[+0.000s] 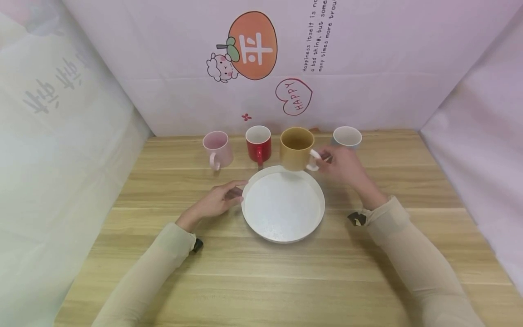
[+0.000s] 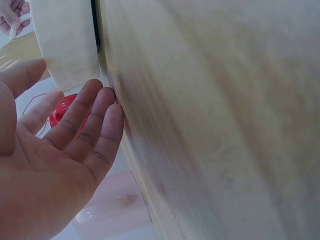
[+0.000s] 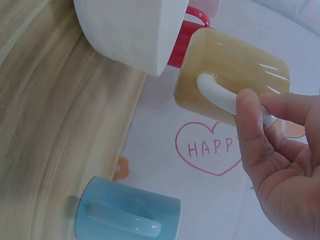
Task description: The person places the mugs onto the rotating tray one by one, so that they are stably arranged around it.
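Observation:
My right hand pinches the white handle of a mustard-yellow mug between thumb and fingers. The mug is upright and raised off the table, its base overlapping the far rim of a round white tray in the head view. At the tray's left side is my left hand, fingers extended, fingertips right at the rim. In the left wrist view its palm shows nothing gripped. A blue mug stands to the right, partly hidden behind my right hand in the head view.
A red mug with a white inside and a pink mug stand at the back left, handles facing me. The wooden table ends at a white cloth backdrop with printed drawings. White cloth also hangs on both sides.

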`<state>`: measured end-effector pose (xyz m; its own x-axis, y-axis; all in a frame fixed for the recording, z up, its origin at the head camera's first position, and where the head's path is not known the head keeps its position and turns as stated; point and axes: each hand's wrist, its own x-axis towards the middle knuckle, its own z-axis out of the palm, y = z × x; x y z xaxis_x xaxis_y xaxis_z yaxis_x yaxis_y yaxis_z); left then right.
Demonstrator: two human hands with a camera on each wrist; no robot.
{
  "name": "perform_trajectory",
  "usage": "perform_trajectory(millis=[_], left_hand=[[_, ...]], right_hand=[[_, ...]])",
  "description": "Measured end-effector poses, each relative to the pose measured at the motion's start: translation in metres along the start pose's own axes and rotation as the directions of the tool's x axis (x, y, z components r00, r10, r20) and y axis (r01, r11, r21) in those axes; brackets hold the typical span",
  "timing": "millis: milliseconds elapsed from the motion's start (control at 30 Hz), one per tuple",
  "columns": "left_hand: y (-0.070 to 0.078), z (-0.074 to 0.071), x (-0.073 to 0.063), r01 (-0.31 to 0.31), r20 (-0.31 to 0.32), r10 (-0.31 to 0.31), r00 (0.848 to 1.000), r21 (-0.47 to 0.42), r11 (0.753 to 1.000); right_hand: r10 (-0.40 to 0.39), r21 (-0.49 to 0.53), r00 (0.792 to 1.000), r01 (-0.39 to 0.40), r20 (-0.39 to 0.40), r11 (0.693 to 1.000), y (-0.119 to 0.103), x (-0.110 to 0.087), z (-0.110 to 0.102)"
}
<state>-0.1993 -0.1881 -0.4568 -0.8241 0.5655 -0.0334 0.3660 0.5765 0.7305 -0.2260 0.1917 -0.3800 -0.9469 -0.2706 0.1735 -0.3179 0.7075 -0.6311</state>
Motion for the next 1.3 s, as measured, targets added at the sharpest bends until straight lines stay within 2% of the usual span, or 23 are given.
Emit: perform_trajectory(millis=[300, 600, 967, 1300], left_hand=[[-0.002, 0.000, 0.000, -0.015, 0.003, 0.015, 1.000, -0.014, 1.000], [-0.001, 0.000, 0.001, -0.005, 0.008, 0.005, 1.000, -0.021, 1.000], [0.000, 0.000, 0.000, 0.012, 0.017, -0.012, 1.000, -0.015, 1.000], [-0.001, -0.001, 0.001, 0.009, 0.019, -0.008, 1.000, -0.029, 1.000]], right_hand=[[-0.023, 0.005, 1.000, 0.023, 0.015, 1.000, -0.005, -0.001, 0.007], [-0.005, 0.074, 0.998, 0.000, 0.066, 0.997, -0.009, -0.004, 0.013], [0.029, 0.065, 0.988, -0.039, 0.150, 0.997, -0.021, -0.005, 0.019], [0.016, 0.074, 0.984, -0.030, 0.176, 0.997, -0.026, -0.007, 0.028]])
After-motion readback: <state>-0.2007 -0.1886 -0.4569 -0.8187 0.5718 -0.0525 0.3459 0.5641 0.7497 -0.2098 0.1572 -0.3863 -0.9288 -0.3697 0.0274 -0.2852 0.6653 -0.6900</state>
